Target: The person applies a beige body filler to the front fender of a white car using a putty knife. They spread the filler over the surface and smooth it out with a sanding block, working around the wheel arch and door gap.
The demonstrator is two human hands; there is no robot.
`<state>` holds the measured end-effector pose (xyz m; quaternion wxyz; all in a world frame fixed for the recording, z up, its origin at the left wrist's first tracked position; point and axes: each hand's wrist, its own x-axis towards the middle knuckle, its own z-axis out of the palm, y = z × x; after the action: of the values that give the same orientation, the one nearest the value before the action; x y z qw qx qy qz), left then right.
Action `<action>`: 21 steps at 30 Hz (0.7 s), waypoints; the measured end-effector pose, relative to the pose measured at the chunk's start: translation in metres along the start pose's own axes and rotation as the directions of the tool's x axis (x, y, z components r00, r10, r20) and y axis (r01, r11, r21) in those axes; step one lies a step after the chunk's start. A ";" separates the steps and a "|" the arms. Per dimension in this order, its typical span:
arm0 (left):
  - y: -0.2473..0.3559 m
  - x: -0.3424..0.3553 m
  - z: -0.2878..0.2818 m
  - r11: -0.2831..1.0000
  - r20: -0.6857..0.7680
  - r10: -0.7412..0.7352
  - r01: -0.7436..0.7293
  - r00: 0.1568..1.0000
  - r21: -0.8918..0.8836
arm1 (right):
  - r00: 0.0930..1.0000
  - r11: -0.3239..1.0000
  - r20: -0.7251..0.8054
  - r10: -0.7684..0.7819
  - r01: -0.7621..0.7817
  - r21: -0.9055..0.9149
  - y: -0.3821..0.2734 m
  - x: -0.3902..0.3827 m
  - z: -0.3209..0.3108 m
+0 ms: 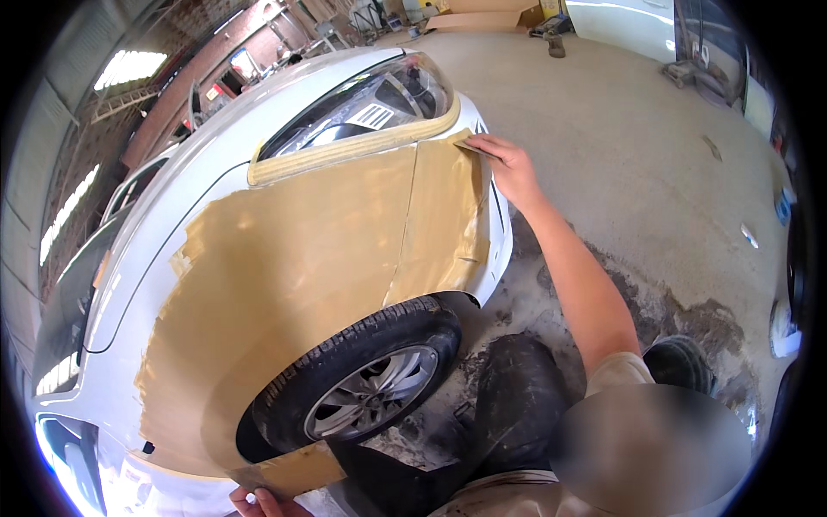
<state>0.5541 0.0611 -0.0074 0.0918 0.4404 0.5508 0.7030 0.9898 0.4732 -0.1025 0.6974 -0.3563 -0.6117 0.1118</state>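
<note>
A tan filler coat covers a large part of the white car's side panel, above and around the wheel. At the coat's far right edge, my right hand pinches a thin, flat filler spreader, its end against the panel just below the taped corner. My left hand grips the edge of a flat mixing board smeared with tan filler, low beside the tyre. Only some fingers of this hand show. Tan masking tape borders a dark, glossy lamp or window.
My dark-trousered knee is bent beside the wheel. Dusty concrete floor stretches off to the right, with dark stains near me. A cardboard box and a pale car panel stand at the far side. Other gear lies along the right edge.
</note>
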 end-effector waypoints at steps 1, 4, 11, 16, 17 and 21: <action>0.000 0.000 0.002 1.000 -0.009 0.004 -0.004 1.000 0.013 | 1.000 1.000 -0.010 0.013 -0.013 0.008 -0.004 -0.005 0.004; -0.003 0.001 0.001 0.999 0.008 0.019 -0.020 1.000 0.039 | 0.998 0.999 -0.029 0.047 -0.047 0.025 -0.004 -0.029 0.008; -0.009 -0.001 0.010 0.997 0.049 -0.048 0.051 0.998 -0.053 | 0.987 0.980 -0.099 -0.123 0.105 -0.167 -0.004 -0.083 0.018; -0.009 -0.003 0.012 0.998 0.112 -0.053 0.055 0.992 -0.020 | 0.990 0.996 0.112 0.084 -0.080 -0.036 -0.008 -0.110 0.000; -0.009 -0.004 0.012 0.991 0.128 -0.071 0.084 0.989 -0.099 | 0.990 0.990 0.037 0.138 -0.138 0.007 -0.007 -0.117 0.000; -0.009 -0.002 0.010 0.983 0.159 -0.053 0.079 0.986 -0.164 | 0.823 0.816 -0.209 0.529 -0.425 0.392 -0.011 -0.131 -0.019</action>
<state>0.5595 0.0707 -0.0161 0.1947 0.4654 0.4944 0.7079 0.9743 0.3811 -0.1965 0.7819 -0.3913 -0.3573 0.3283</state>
